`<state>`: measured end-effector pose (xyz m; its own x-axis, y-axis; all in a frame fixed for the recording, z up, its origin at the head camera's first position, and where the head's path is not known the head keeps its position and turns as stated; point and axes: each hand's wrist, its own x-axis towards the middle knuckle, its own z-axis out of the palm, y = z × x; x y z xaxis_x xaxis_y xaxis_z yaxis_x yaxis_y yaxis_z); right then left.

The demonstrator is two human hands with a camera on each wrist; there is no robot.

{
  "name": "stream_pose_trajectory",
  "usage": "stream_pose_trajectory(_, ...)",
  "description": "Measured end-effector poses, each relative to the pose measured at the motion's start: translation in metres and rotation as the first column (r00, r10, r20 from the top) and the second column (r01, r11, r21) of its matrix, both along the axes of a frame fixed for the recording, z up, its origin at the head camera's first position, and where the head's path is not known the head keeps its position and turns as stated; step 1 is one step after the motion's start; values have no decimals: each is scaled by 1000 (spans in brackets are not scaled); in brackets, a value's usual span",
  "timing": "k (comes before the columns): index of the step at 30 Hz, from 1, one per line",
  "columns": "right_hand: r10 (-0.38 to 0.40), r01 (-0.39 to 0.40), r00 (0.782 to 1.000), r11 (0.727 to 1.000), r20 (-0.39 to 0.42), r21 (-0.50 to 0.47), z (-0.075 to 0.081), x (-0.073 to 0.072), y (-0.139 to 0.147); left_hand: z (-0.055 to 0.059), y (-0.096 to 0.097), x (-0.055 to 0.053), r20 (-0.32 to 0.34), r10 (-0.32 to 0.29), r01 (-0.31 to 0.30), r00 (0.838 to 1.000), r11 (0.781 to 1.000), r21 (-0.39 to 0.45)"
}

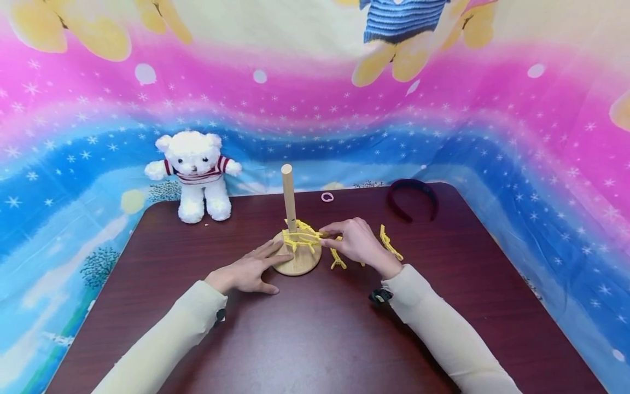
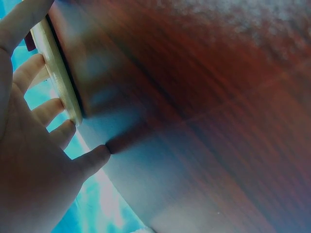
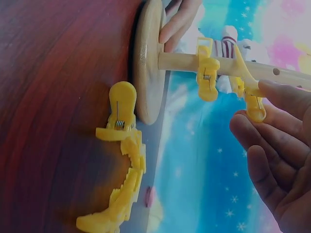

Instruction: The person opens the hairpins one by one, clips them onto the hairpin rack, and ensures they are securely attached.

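A round wooden base [image 1: 297, 268] carries an upright wooden post [image 1: 289, 200]. My left hand [image 1: 246, 272] rests on the base's left side with spread fingers; the left wrist view shows them along the base's edge. My right hand [image 1: 361, 241] pinches the end of a yellow alligator hair clip [image 3: 253, 104] between thumb and fingers, beside the post. Another yellow clip [image 3: 208, 80] is at the post, lower down; in the right wrist view it crosses in front of the wood. Whether the held clip grips the post is hard to tell.
More yellow clips lie on the dark table: one [image 1: 338, 260] right of the base, another [image 1: 391, 243] farther right. A white teddy bear [image 1: 199, 175] sits at the back left. A pink hair tie [image 1: 327, 197] and a dark red headband [image 1: 413, 200] lie at the back.
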<state>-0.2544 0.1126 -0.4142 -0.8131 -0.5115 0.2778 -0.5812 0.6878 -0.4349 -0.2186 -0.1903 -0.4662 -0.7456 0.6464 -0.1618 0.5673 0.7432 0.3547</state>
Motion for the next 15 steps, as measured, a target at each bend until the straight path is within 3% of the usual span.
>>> stream_pose_trajectory(15,36,-36,999,999,-5,1,-2,-8,-12,0,1,-1,12,5,-5,1000,1000,-6)
